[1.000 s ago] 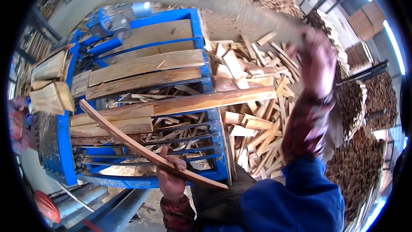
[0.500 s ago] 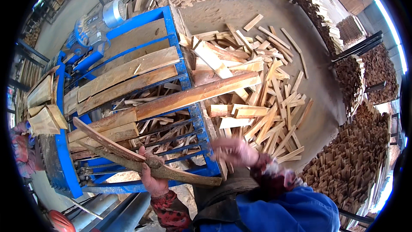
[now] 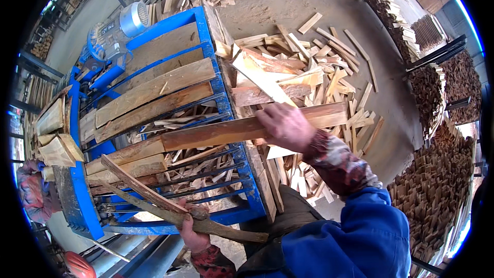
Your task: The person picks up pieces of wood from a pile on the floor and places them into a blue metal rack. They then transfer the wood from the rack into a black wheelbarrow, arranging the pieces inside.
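My left hand (image 3: 194, 234), at the near edge of the blue metal frame (image 3: 257, 195), is closed around two narrow wood strips. One is a pale strip (image 3: 139, 183), the other a bark-edged strip (image 3: 234, 231); they spread apart toward the frame's far left. My right hand (image 3: 289, 127) grips a long board (image 3: 216, 131) near its right end, fingers over its top edge. That board lies across the frame and juts out past its right side. Its left end meets shorter boards (image 3: 131, 149) lying on the bars.
Cut wood pieces (image 3: 334, 87) lie heaped on the floor right of the frame. Two boards (image 3: 159, 90) rest farther back on it, near a motor (image 3: 121, 25). Stacked wood (image 3: 432, 185) stands at right. Another person's sleeve (image 3: 36, 188) shows at far left.
My right hand has moved up and right and taken hold of the long board. The board's right end has shifted right and down. My left hand has dropped slightly, still holding the strips.
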Available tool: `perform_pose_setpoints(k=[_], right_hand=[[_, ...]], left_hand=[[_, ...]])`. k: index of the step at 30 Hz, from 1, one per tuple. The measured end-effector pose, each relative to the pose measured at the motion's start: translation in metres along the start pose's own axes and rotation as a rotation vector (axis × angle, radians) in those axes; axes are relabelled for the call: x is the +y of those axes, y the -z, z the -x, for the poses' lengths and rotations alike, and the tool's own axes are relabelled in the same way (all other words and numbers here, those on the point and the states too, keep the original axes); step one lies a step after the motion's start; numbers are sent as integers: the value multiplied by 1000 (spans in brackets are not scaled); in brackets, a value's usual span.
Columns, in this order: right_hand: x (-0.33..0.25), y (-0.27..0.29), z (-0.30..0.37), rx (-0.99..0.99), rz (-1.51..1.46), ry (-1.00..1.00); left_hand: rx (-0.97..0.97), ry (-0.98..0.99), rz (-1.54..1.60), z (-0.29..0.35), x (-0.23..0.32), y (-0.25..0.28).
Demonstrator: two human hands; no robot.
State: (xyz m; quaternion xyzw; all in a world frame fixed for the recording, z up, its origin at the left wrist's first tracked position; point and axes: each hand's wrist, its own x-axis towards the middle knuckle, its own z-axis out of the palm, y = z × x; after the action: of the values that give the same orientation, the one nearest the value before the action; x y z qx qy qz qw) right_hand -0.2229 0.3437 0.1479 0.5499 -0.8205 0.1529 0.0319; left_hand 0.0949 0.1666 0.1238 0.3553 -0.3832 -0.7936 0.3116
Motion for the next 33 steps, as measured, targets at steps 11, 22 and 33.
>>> perform_pose_setpoints(k=[11,22,33], right_hand=[[-14,-40,47,-16,-661,-381],[113,-77,148,796,-801,-1475],[175,-266,121,346,-1323,-1843]], left_hand=[[-253,109,-95,-31,-6,-28],[-289,191,-146,-45,-16,-56],[-172,247,-187,-36,-30,-54]])
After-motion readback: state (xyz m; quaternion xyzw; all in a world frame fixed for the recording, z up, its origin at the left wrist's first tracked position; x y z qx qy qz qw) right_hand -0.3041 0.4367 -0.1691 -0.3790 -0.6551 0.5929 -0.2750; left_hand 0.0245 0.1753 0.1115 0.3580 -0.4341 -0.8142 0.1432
